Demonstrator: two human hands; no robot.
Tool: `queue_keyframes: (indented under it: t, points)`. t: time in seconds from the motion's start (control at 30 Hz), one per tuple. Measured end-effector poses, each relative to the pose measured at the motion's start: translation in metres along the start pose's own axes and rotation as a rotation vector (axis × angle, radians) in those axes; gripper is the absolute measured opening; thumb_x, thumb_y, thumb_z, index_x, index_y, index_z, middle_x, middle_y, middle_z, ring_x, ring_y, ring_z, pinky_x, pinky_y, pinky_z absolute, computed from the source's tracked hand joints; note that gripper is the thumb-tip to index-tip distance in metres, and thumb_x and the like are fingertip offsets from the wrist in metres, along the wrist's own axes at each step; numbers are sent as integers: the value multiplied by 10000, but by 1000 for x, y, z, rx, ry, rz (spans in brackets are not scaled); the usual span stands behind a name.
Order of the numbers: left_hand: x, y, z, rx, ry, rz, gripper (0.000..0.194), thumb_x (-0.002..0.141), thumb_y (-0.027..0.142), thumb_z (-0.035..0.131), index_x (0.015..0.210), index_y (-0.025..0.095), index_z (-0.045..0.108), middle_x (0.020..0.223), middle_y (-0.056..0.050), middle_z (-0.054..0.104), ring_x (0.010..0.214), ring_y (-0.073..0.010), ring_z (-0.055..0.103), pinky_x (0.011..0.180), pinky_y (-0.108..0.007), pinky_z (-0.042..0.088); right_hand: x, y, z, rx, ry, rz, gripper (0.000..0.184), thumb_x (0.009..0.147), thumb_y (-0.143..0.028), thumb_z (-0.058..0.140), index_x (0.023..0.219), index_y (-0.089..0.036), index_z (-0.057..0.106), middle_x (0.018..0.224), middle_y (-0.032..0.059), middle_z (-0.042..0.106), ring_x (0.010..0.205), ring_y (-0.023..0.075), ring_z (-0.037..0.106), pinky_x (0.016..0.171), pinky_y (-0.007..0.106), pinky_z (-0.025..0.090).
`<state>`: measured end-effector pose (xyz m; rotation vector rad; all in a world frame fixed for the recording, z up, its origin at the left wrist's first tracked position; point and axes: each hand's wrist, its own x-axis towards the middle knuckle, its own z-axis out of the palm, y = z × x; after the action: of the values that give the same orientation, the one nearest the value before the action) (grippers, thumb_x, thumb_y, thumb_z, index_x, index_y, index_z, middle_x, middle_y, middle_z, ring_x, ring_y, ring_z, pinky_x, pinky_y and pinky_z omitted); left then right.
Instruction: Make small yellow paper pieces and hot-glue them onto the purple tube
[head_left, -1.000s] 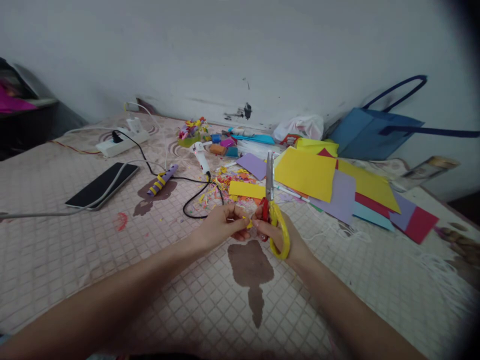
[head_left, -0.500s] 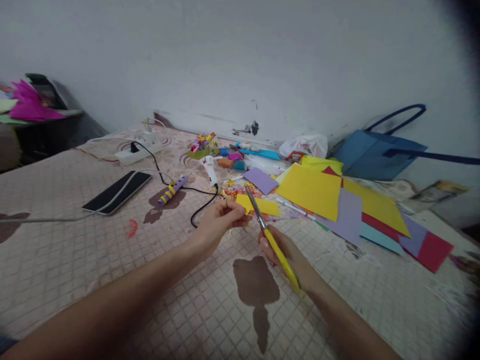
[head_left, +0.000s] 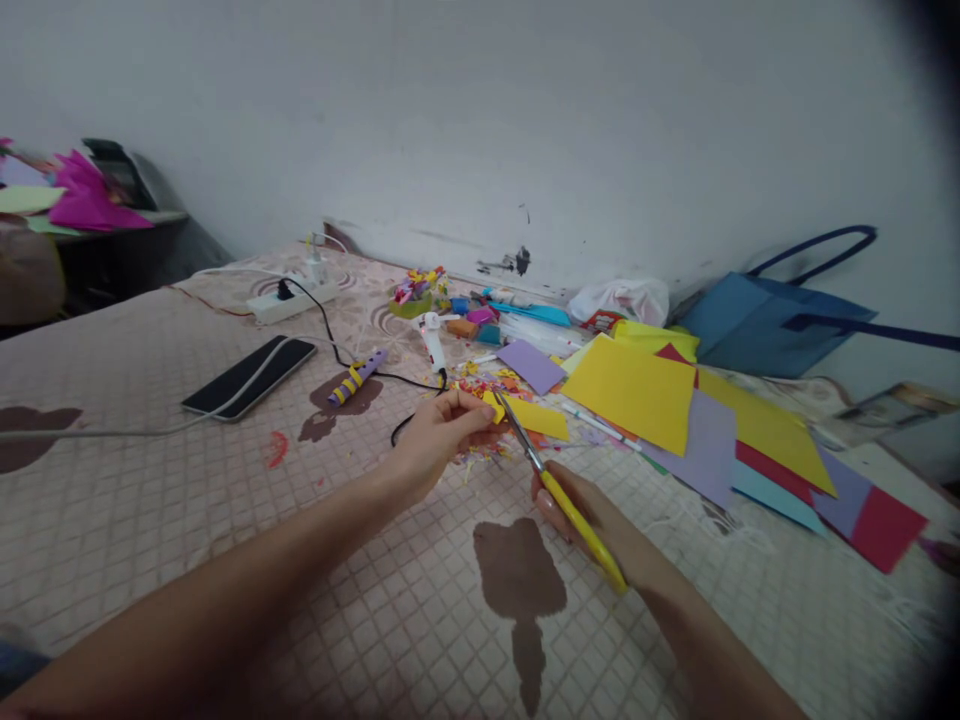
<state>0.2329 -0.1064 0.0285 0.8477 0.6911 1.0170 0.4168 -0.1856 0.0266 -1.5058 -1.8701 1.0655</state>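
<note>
My left hand [head_left: 444, 428] pinches a small piece of yellow paper [head_left: 493, 405] between thumb and fingers. Wrapped round the yellow handle of a pair of scissors [head_left: 574, 510] is my right hand [head_left: 581, 505]. The metal blades point up and to the left, with their tips beside the yellow piece; whether they touch it I cannot tell. Behind the blades lies a yellow paper strip [head_left: 544, 418] on the cloth. Colourful paper scraps [head_left: 480, 383] are scattered just past my left hand.
A white glue gun [head_left: 432, 343], a purple paper roll with yellow bands [head_left: 358, 378] and a phone [head_left: 251, 378] lie to the left, near a power strip [head_left: 289, 300] and cables. Coloured sheets [head_left: 634, 390] spread to the right, before a blue bag [head_left: 772, 320].
The view has shifted slightly, moving most things rightward in the picture. The scissor tips, seen over the yellow strip before, now sit close to the small piece in my left hand.
</note>
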Motion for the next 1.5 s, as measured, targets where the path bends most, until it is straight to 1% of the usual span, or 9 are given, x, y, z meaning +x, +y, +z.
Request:
queue_keyframes:
  t: [0.23, 0.4, 0.57, 0.8, 0.97, 1.13, 1.23, 1.33, 1.5]
  points:
    - [4, -1, -6, 58, -53, -23, 191, 687, 211, 727, 735, 126, 563, 754, -24, 674, 709, -126, 670, 723, -252, 524, 1, 9, -4, 85, -22, 17, 357, 825, -539, 505, 725, -201, 442, 600, -41, 419, 518, 100, 361, 478, 239, 313]
    - [0, -13, -6, 289, -196, -63, 281, 677, 328, 736, 749, 127, 553, 641, -11, 634, 564, -87, 594, 579, -214, 484, 7, 18, 5, 374, 133, 31, 389, 758, -570, 576, 743, -207, 439, 564, -65, 392, 453, 78, 329, 418, 219, 283]
    - [-8, -29, 0, 401, -376, -55, 325, 687, 414, 696, 755, 133, 547, 615, 4, 590, 524, -85, 554, 534, -220, 460, 11, 14, 16, 550, 284, 32, 350, 673, -415, 725, 818, -205, 484, 741, -22, 536, 573, 95, 465, 509, 217, 382]
    - [-12, -33, 2, 475, -361, -39, 268, 712, 350, 664, 772, 132, 520, 636, 2, 574, 523, -80, 530, 515, -206, 420, 10, 14, 21, 571, 296, 20, 316, 630, -329, 772, 756, -189, 518, 664, -44, 502, 577, 93, 441, 531, 215, 360]
    - [-11, -39, 1, 492, -302, -24, 318, 730, 428, 636, 765, 153, 481, 618, 0, 583, 518, -93, 546, 509, -212, 431, 10, 12, 25, 597, 350, 34, 358, 626, -400, 762, 766, -198, 502, 668, -37, 503, 573, 105, 453, 527, 225, 366]
    - [-10, -42, 0, 487, -299, -36, 340, 746, 474, 607, 708, 170, 460, 545, 15, 562, 491, -95, 540, 501, -211, 433, 12, 11, 28, 628, 319, 33, 371, 635, -428, 750, 751, -200, 481, 636, -45, 468, 538, 95, 430, 504, 220, 356]
    - [-9, -41, 0, 496, -275, -25, 339, 736, 470, 622, 692, 175, 460, 528, 19, 562, 485, -102, 550, 497, -215, 439, 13, 16, 22, 564, 311, 44, 355, 654, -441, 726, 756, -202, 483, 624, -46, 458, 513, 97, 417, 482, 224, 350]
    - [-8, -41, -1, 486, -241, -49, 361, 716, 488, 640, 702, 175, 461, 543, 15, 580, 485, -111, 577, 505, -229, 464, 18, 29, 5, 372, 383, 33, 314, 658, -423, 704, 749, -202, 500, 659, -24, 508, 560, 131, 474, 523, 256, 398]
    - [-7, -44, -3, 439, -254, -73, 410, 711, 538, 630, 743, 168, 455, 532, 18, 585, 465, -108, 587, 481, -226, 480, 25, 66, -39, -271, 648, 75, 310, 664, -371, 648, 891, -172, 581, 864, 91, 643, 757, 246, 590, 693, 372, 461]
